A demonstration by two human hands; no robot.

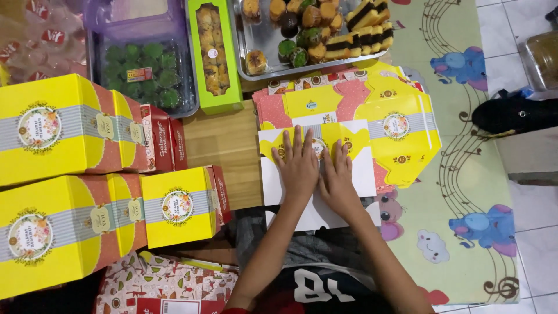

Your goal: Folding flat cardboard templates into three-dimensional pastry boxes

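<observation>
Both my hands lie flat, fingers spread, on an unfolded cardboard box blank (366, 174) that shows its white inner side with yellow flaps. My left hand (297, 166) presses the middle of the blank, and my right hand (337, 177) lies right beside it, touching it. Under and beyond the blank sits a stack of flat yellow and pink box blanks (395, 110). Neither hand grips anything.
Assembled yellow boxes (55, 180) are stacked at the left on a low wooden table (224, 145). Beyond stand a metal tray of cakes (261, 38), a green box of pastries (212, 55) and a clear tub of green cakes (142, 72). A patterned play mat (465, 174) covers the floor at right.
</observation>
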